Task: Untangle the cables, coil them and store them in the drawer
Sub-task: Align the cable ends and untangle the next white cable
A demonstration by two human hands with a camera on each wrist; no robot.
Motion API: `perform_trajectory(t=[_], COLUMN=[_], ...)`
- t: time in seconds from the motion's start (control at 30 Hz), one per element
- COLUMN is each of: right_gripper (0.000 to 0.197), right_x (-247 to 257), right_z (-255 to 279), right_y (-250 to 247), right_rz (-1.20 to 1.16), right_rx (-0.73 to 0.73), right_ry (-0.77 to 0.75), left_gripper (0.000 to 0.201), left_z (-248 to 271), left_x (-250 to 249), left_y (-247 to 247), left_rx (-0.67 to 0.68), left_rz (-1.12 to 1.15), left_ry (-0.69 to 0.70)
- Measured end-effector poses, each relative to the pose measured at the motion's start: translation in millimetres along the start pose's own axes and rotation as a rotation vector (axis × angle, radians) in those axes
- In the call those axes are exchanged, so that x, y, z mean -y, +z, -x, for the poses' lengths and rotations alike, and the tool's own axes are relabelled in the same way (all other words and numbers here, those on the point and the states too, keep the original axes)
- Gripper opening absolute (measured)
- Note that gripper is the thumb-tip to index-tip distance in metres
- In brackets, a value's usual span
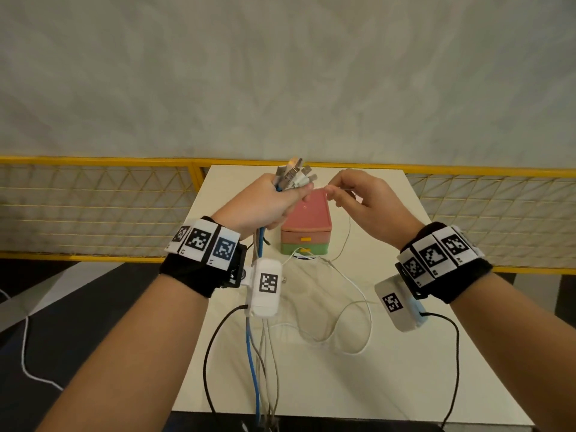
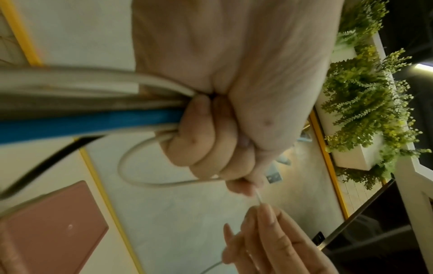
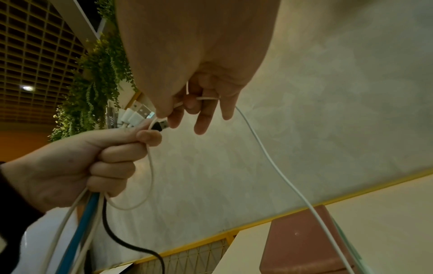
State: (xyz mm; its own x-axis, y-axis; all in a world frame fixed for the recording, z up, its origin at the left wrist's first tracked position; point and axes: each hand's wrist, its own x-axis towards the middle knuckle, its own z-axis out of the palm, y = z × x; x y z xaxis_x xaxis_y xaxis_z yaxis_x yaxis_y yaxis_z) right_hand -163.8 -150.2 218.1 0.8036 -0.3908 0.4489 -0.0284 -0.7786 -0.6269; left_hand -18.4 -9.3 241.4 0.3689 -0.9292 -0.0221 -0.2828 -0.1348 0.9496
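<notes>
The right hand (image 1: 364,207) pinches a thin white cable (image 3: 276,163) between thumb and fingers (image 3: 203,120); the other fingers hang loosely curled. The pinch point lies just beside the left hand (image 1: 265,204), with only a short run of cable between them. From the pinch, the cable's free length runs down and away toward the bench (image 1: 389,353), where it lies in loose loops in front of the drawer unit (image 1: 307,227).

The left hand is clenched in a fist around a bundle of cables (image 1: 260,338): several white or grey, 1 blue (image 2: 82,126) and 1 black (image 3: 121,239). The connector ends (image 1: 294,176) fan up and out above the fist, pointing away from the person. The long axis of the bundle is near vertical; the tails hang below the fist past the near edge of the bench. A white loop (image 2: 131,172) stands out of the fist on the side toward the right hand.

The drawer unit stands on the bench below and beyond both hands, with its yellow pulls facing the person. Both visible drawers appear closed.

Judgement: the step in hand is untangling. The right hand is the nearer to the thin cable and is placed to draw it sideways, across the bundle's axis. Coiling and storage are not yet begun.
</notes>
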Motion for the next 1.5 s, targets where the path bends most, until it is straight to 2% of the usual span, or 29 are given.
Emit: perform_trajectory(t=[0.2,0.3,0.4,0.47,0.63,0.67,0.77,0.9,0.97,1.03,1.07,1.2,1.27,1.33,1.4,1.47,1.5], right_gripper=[0.026,0.024,0.024,0.025,0.021,0.021,0.024,0.032,0.032,0.031,0.030,0.029,0.030,0.032,0.033,0.033,0.032], right_x=[-12,-15,-12,-6,14,15,10,-24,-34,-32,-28,-3,6,8,4,4,6], right_z=[5,8,4,-1,-19,-21,-22,-8,-2,-1,-2,-14,-21,-27,-31,-32,-32], right_y=[-7,-11,-13,-13,-13,-15,-21,-14,-10,-9,-10,-16,-21,-27,-33,-32,-31], right_rz=[0.094,0.084,0.122,0.157,0.243,0.255,0.182,0.108,0.111,0.115,0.121,0.166,0.204,0.288,0.422,0.542,0.564], right_rx=[0.139,0.134,0.088,0.111,0.152,0.142,0.141,0.213,0.228,0.210,0.196,0.147,0.105,0.085,0.137,0.202,0.219], right_ry=[0.120,0.150,0.115,0.073,-0.097,-0.109,-0.011,0.160,0.193,0.187,0.169,0.038,-0.005,0.033,0.120,0.124,0.089], left_gripper=[0.028,0.026,0.019,0.016,0.026,0.032,0.039,0.038,0.034,0.016,0.014,0.073,0.088,0.089,0.085,0.083,0.081], left_z=[0,0,-1,-1,-4,-5,-7,-9,-9,-9,-10,-10,-10,-8,-7,-7,-7], left_x=[5,10,10,8,-3,-4,-9,-18,-16,-11,-9,-5,-5,-9,-14,-17,-19], left_y=[-9,-13,-13,-6,18,19,9,-15,-24,-24,-21,3,11,12,14,19,22], left_rx=[-0.203,-0.249,-0.298,-0.295,-0.132,-0.144,-0.317,-0.610,-0.619,-0.611,-0.596,-0.390,-0.400,-0.502,-0.586,-0.594,-0.541], left_rz=[0.332,0.391,0.335,0.223,-0.265,-0.308,-0.226,0.154,0.108,-0.010,-0.056,-0.124,-0.138,-0.126,-0.125,-0.138,-0.148], left_ry=[0.107,0.093,0.061,0.078,0.143,0.143,0.146,0.175,0.170,0.183,0.199,0.325,0.378,0.462,0.532,0.527,0.504])
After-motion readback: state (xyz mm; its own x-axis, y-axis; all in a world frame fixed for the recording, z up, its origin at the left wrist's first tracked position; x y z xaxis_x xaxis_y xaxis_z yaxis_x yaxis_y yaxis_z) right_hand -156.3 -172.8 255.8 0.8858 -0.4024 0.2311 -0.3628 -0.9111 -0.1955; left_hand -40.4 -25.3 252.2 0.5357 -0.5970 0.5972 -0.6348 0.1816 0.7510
